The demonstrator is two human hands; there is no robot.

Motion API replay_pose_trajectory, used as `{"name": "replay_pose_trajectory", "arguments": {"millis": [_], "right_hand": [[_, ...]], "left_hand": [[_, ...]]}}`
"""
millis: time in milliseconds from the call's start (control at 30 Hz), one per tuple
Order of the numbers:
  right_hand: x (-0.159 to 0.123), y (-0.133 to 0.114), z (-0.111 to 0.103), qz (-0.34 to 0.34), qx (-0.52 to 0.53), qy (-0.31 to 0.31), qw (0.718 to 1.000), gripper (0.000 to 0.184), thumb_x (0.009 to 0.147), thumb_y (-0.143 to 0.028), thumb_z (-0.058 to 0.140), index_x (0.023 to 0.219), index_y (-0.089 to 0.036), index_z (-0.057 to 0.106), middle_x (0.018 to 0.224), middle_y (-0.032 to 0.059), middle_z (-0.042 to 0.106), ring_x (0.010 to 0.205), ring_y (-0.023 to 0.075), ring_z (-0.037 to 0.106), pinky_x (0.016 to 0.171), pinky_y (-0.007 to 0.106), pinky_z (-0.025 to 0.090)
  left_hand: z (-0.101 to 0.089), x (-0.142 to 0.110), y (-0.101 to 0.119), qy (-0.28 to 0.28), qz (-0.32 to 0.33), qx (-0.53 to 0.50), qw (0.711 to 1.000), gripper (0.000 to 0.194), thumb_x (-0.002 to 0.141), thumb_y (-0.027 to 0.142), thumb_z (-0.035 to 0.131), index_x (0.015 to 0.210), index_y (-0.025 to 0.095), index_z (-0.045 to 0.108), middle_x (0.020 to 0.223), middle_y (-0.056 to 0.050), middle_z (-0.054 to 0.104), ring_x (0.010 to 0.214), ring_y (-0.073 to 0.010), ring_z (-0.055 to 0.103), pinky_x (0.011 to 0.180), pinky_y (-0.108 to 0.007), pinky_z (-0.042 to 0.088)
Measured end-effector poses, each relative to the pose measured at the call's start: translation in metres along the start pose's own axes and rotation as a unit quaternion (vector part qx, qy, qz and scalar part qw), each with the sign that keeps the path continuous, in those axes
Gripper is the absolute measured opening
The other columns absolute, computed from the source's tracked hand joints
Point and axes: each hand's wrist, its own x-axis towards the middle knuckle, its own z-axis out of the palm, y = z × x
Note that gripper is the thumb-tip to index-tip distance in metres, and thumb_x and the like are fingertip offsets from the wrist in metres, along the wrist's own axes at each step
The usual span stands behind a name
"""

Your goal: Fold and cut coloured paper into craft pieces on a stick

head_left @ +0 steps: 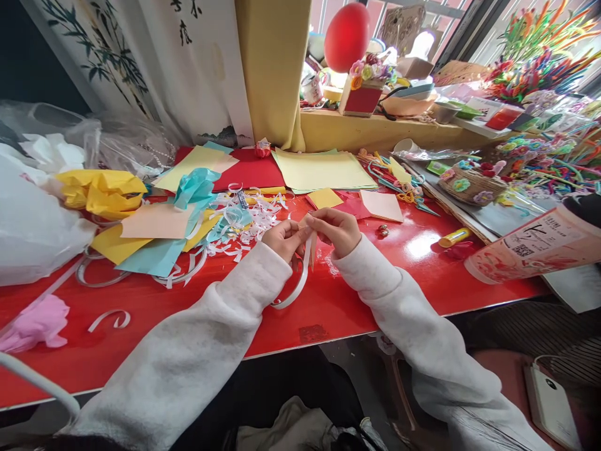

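Over the red table (263, 326), my left hand (287, 240) and my right hand (335, 230) meet fingertip to fingertip. Both are closed in a pinch. A narrow white strip (300, 285) hangs in a curl from between them, its lower end near the tabletop. The edge of a peach-coloured piece of paper shows beside the strip, mostly hidden by my fingers. Just beyond my hands lie a yellow paper square (325, 198) and a pale pink square (382, 205). White paper scraps (244, 228) are heaped left of my left hand.
Coloured sheets and crumpled tissue (103, 191) cover the left side beside a white plastic bag (37, 225). Pale yellow sheets (322, 169) lie at the back. To the right are small metal bells (383, 230), a glue stick (454, 238) and a tilted pink cup (535, 244).
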Motion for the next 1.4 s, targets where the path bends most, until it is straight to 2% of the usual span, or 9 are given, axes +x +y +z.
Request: {"name": "replay_pose_trajectory", "arguments": {"millis": [233, 433, 567, 700, 833, 1033, 1200, 1400], "right_hand": [[0.002, 0.004, -0.006, -0.038, 0.005, 0.039, 0.999, 0.028, 0.065, -0.042, 0.057, 0.068, -0.014, 0.054, 0.048, -0.0047, 0.044, 0.036, 0.0017, 0.034, 0.032, 0.017, 0.026], [0.004, 0.007, -0.006, -0.057, 0.025, 0.059, 0.996, 0.03, 0.066, -0.045, 0.055, 0.068, -0.015, 0.05, 0.046, -0.0055, 0.044, 0.035, 0.0026, 0.037, 0.03, 0.017, 0.027], [0.005, 0.007, -0.007, -0.026, 0.036, 0.012, 0.999, 0.032, 0.066, -0.047, 0.054, 0.072, -0.016, 0.048, 0.047, -0.0057, 0.046, 0.032, 0.0028, 0.038, 0.028, 0.016, 0.025], [0.007, 0.004, -0.011, 0.023, 0.036, -0.04, 0.998, 0.039, 0.07, -0.053, 0.044, 0.071, -0.015, 0.051, 0.041, -0.0052, 0.043, 0.032, 0.0039, 0.039, 0.029, 0.016, 0.026], [0.007, 0.002, -0.013, 0.001, 0.019, -0.072, 0.997, 0.032, 0.066, -0.045, 0.055, 0.071, -0.013, 0.054, 0.041, -0.006, 0.042, 0.033, 0.0029, 0.038, 0.031, 0.016, 0.028], [0.003, 0.002, -0.009, -0.045, -0.009, -0.025, 0.999, 0.027, 0.067, -0.04, 0.055, 0.064, -0.013, 0.053, 0.041, -0.0061, 0.042, 0.033, 0.0023, 0.037, 0.032, 0.017, 0.029], [0.0, 0.001, -0.005, -0.048, -0.028, 0.012, 0.998, 0.026, 0.066, -0.039, 0.056, 0.06, -0.014, 0.053, 0.038, -0.0067, 0.041, 0.03, 0.002, 0.035, 0.03, 0.017, 0.027], [-0.001, 0.0, -0.004, -0.04, -0.03, 0.022, 0.999, 0.026, 0.066, -0.039, 0.056, 0.06, -0.014, 0.054, 0.036, -0.007, 0.04, 0.029, 0.0021, 0.033, 0.03, 0.017, 0.026]], "left_hand": [[0.0, 0.003, 0.001, -0.011, -0.02, 0.027, 0.999, 0.041, 0.058, 0.045, 0.061, 0.087, 0.016, 0.053, 0.049, 0.003, 0.049, 0.037, -0.0121, 0.05, 0.026, -0.019, 0.033], [0.003, 0.001, 0.0, 0.001, 0.016, 0.042, 0.999, 0.042, 0.055, 0.043, 0.064, 0.085, 0.016, 0.054, 0.053, 0.003, 0.05, 0.04, -0.0095, 0.049, 0.028, -0.017, 0.031], [0.001, 0.002, -0.002, 0.006, 0.01, 0.036, 0.999, 0.04, 0.057, 0.041, 0.064, 0.086, 0.015, 0.055, 0.055, 0.001, 0.052, 0.042, -0.0104, 0.05, 0.029, -0.017, 0.029], [-0.001, 0.004, -0.001, 0.023, 0.002, 0.027, 0.999, 0.036, 0.058, 0.036, 0.064, 0.085, 0.014, 0.055, 0.054, 0.002, 0.052, 0.041, -0.0083, 0.049, 0.031, -0.016, 0.029], [-0.001, 0.003, 0.001, 0.023, -0.004, 0.015, 1.0, 0.035, 0.058, 0.035, 0.065, 0.084, 0.013, 0.056, 0.052, 0.002, 0.051, 0.042, -0.0068, 0.047, 0.035, -0.017, 0.033], [0.0, 0.003, 0.0, 0.02, -0.006, 0.041, 0.999, 0.039, 0.058, 0.04, 0.063, 0.086, 0.013, 0.057, 0.053, 0.002, 0.05, 0.041, -0.0073, 0.046, 0.035, -0.018, 0.032], [-0.001, 0.003, 0.0, 0.016, -0.004, 0.084, 0.996, 0.037, 0.058, 0.044, 0.06, 0.079, 0.013, 0.061, 0.05, 0.002, 0.049, 0.041, -0.0058, 0.042, 0.038, -0.018, 0.034], [-0.001, 0.002, 0.002, 0.03, -0.002, 0.12, 0.992, 0.031, 0.059, 0.044, 0.06, 0.07, 0.015, 0.061, 0.048, 0.003, 0.05, 0.04, -0.0051, 0.041, 0.04, -0.018, 0.033]]}}
